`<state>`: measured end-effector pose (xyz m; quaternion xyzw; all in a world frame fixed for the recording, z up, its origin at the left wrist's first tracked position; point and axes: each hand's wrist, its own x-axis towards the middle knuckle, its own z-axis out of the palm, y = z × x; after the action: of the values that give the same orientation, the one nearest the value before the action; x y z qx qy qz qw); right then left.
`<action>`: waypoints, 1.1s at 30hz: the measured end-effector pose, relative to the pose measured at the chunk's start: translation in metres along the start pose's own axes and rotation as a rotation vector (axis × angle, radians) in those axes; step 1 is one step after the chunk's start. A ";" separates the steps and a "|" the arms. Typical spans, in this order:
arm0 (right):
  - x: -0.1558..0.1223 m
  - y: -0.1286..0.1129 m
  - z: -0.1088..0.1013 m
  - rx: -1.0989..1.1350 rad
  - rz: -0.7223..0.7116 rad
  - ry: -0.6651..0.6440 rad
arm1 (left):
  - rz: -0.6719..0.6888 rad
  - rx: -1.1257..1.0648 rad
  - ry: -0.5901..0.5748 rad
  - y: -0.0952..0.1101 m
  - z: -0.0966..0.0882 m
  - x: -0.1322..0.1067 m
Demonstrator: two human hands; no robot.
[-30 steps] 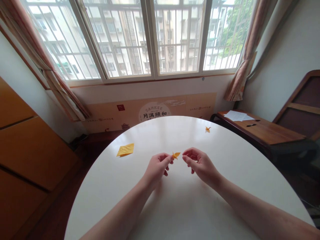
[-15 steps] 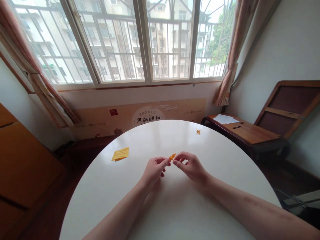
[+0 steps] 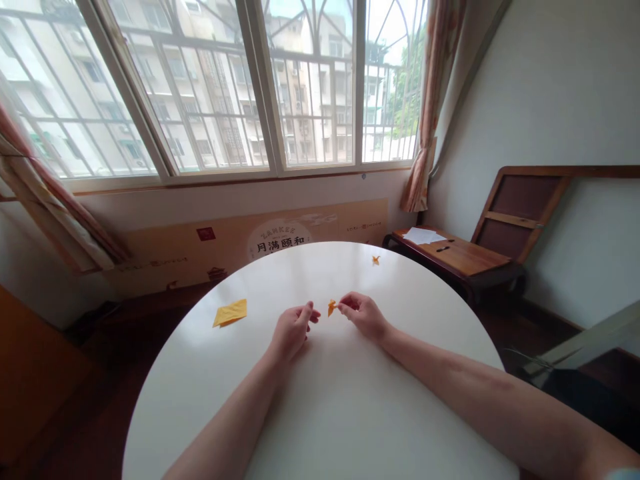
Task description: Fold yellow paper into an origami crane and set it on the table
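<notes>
A small orange folded-paper crane point(image 3: 331, 309) is pinched at one end between the thumb and fingers of my right hand point(image 3: 367, 315). It hangs just above the table, in the gap between my hands. My left hand point(image 3: 293, 328) is beside it on the left, apart from the crane. Its fingers are loosely curled, with the thumb raised and nothing visible between them. Both hands are over the middle of the round white table point(image 3: 320, 413). The crane's finer folds are too small to make out.
A folded yellow paper sheet point(image 3: 231, 313) lies at the table's left. Another small orange paper crane point(image 3: 376, 260) stands near the far edge. Beyond, white papers point(image 3: 423, 236) and a dark object point(image 3: 443, 249) rest on a wooden bench point(image 3: 473, 259) by the wall.
My left hand has let go of the crane and drawn back left. The right hand now holds the crane alone, turned to another angle. The whole view has swung to the right.
</notes>
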<state>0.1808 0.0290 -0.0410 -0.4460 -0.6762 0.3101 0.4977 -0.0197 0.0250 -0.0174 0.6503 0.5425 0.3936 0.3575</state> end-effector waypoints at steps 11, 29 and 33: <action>0.022 0.002 -0.036 -0.087 0.127 -0.318 | 0.249 0.344 0.013 -0.001 -0.005 0.002; 0.144 0.103 -0.251 -0.733 0.286 -0.314 | 0.309 0.421 -0.015 -0.004 0.015 0.014; 0.167 0.116 -0.245 -0.812 0.252 -0.338 | 0.271 0.435 -0.033 -0.002 0.014 0.015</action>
<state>0.4296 0.2234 0.0014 -0.6270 -0.7551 0.1464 0.1234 -0.0059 0.0391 -0.0232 0.7849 0.5165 0.3013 0.1622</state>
